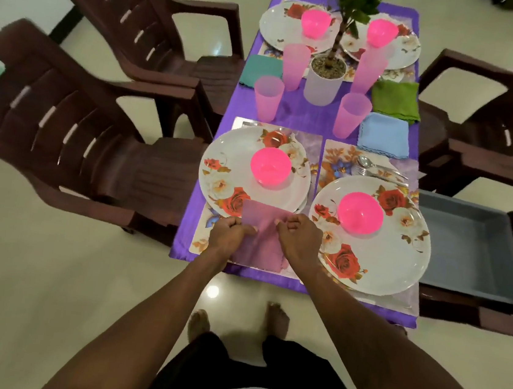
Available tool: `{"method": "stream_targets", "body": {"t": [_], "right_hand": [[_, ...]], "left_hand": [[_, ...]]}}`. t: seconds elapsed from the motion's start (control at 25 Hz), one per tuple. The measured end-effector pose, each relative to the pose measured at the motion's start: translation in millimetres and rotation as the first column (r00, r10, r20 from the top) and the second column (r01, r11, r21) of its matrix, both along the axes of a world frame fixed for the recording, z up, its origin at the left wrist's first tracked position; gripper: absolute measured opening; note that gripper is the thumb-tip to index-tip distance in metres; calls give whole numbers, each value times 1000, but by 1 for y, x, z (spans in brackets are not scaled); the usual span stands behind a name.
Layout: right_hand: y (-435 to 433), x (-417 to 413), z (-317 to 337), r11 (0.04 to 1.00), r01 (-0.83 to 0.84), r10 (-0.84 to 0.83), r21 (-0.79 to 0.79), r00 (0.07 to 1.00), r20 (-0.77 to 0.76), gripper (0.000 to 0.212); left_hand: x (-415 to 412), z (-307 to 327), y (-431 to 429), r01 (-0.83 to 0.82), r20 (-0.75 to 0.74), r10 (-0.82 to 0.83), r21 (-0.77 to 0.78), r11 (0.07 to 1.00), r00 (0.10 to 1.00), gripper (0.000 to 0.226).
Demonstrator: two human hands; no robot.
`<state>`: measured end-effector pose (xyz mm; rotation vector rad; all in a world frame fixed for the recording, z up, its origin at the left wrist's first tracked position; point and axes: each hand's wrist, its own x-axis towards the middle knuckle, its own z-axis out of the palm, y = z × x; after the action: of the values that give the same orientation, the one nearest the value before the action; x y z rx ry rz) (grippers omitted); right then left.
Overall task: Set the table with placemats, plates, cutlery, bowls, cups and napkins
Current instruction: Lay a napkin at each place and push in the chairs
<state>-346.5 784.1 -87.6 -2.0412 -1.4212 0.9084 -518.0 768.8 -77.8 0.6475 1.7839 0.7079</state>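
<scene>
Left hand (232, 230) and right hand (299, 236) each pinching the pink napkin (261, 227) in curled fingers, over the near left plate (229, 172), on the table (306, 113)

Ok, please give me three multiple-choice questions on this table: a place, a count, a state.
1. Where does the cutlery lie?
A. in a pink bowl
B. on the placemat beyond the near right plate
C. on a chair

2. How many pink cups stand on the table?
A. two
B. three
C. four

3. How is the pink napkin?
A. held by the left hand and the right hand
B. lying in a bowl
C. draped over a chair

Answers:
1 B, it rests on the placemat past that plate.
2 C, two stand each side of the plant pot.
3 A, both hands pinch its edges.
</scene>
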Motion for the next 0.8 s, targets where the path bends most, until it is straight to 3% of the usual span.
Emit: {"method": "stream_targets", "body": {"t": [0.12,0.2,0.28,0.44,0.56,0.72,0.8], "right_hand": [[-4,-13,7,989,144,-142,34,989,-49,32],[-5,-21,12,965,259,-256,38,965,-63,38],[-5,-27,12,926,377,-375,14,923,-93,36],[-16,-44,0,780,620,-621,-86,751,-223,25],[-32,-45,-31,755,644,-654,-121,732,-189,19],[-51,-54,-26,754,639,-657,-153,736,-162,20],[-58,-63,-19,802,587,-597,-109,792,-127,24]], "left_hand": [[-9,21,12,0,249,4,-16,1000,968,18],[-13,36,24,91,442,-79,-6,996,894,17],[-21,54,35,161,523,-154,33,986,838,12],[-49,68,63,228,485,-253,112,967,837,38],[-76,64,82,188,440,-232,141,972,868,53],[-99,51,91,84,399,-92,37,996,912,27],[-101,47,89,71,348,-67,2,997,935,17]]}}
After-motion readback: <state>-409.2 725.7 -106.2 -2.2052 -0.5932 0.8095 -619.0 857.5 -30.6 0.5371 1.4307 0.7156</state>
